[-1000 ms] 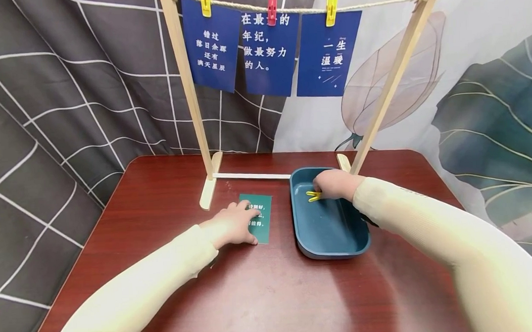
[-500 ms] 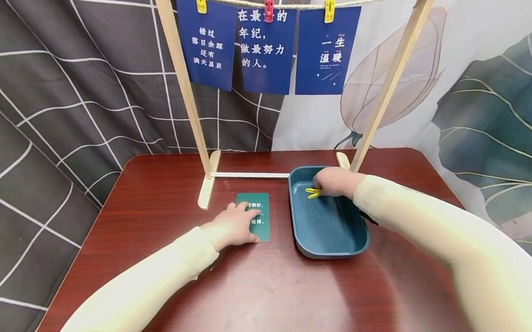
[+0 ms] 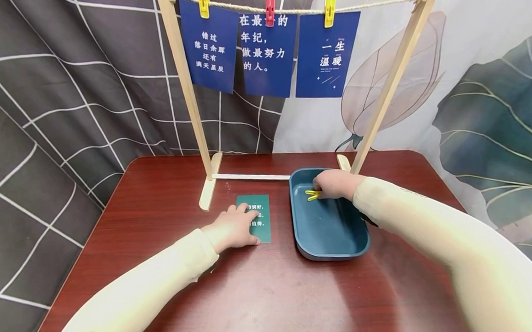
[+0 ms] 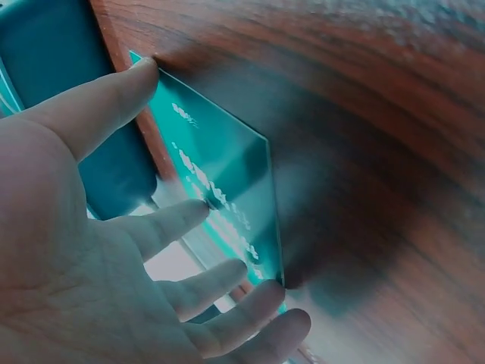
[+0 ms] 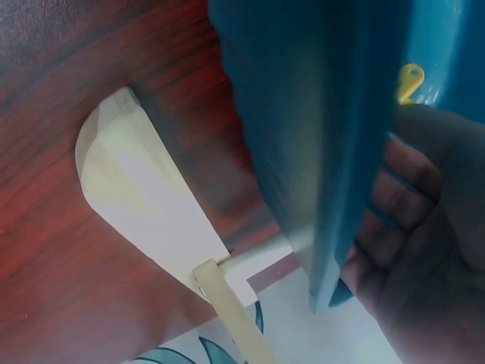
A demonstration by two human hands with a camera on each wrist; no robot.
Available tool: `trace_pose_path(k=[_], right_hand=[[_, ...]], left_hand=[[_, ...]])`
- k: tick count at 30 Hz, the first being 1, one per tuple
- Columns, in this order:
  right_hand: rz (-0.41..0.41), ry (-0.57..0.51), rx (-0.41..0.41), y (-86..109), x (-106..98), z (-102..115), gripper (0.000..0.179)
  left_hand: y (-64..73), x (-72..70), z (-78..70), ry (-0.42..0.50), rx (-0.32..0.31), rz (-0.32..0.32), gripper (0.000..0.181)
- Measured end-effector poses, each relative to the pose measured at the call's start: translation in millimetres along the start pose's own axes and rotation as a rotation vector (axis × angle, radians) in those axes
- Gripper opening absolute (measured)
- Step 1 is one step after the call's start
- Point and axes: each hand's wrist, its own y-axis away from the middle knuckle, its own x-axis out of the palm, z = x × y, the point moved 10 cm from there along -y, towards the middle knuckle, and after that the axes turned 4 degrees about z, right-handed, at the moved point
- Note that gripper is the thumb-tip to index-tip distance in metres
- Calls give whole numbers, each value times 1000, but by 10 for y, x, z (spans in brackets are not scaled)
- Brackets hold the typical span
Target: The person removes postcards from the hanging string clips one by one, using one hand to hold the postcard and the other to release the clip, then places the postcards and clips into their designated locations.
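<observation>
In the head view my left hand (image 3: pixel 235 228) lies over a green card (image 3: pixel 263 229) with white lettering on the table. The left wrist view shows the thumb at one corner of the card (image 4: pixel 227 140), while the spread, mostly straight fingers reach across toward its far end. To the right, my right hand (image 3: pixel 335 183) reaches into a dark blue plastic tray (image 3: pixel 334 256). Between its fingertips it pinches a yellow clothespin (image 3: pixel 313 195), whose two prongs point left. Only an end of that clothespin (image 5: pixel 411 76) shows past the tray wall in the right wrist view.
Behind the tray rises a wooden frame (image 3: pixel 186 85) with a rope (image 3: pixel 375 3) across its top. Three blue cards (image 3: pixel 268 79) hang there from yellow and red clothespins. A white bar (image 3: pixel 252 176) joins the frame's feet (image 3: pixel 208 194) on the table.
The green card has slid slightly to the left under my left hand. My right hand stays in the tray with the yellow clothespin, hardly moving.
</observation>
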Motion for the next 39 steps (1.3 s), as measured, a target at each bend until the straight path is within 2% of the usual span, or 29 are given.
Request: trace_pose_path(k=[4,9,12,15,17,20,23,27,29,32,35,37,39], right_hand=[[2,-21,43,34,-33,-66,12],[-55,-58,85,130,-202,-110,27],[-123,-99,87,227,-390,-94,32],[-212,-143,71,366,-650,-59,28],[-304,-158,43,482,-876,-19,24],[-446,-188,19,704,-1237,15,19],[-590,-222,24,962,-1600,23,19],[-801,-259,62,1328,-2076,38,24],[-942,-266,85,1536,-2299,39,26],[-1170,-283,101,1861,-2577,30,28],[-1332,-260,109,2102,-2771,15,29],[-1369,-229,121,2175,-2879,2,32],[-1354,-209,161,2185,-2972,-27,37]], left_hand=[[-11,-3,-21,-11,-3,7,75],[-23,-74,-7,12,-24,-5,74],[-62,-170,8,70,-26,-53,71],[-137,-335,5,178,-8,-141,66],[-196,-469,-8,308,10,-203,62],[-284,-686,-53,581,38,-273,55],[-394,-889,-122,951,102,-338,46],[-540,-1110,-186,1444,196,-390,42],[-587,-1196,-225,1630,224,-400,43],[-637,-1315,-298,1840,267,-420,45],[-692,-1402,-342,1983,286,-460,46],[-725,-1453,-372,2057,296,-487,46],[-762,-1496,-423,2109,304,-491,48]])
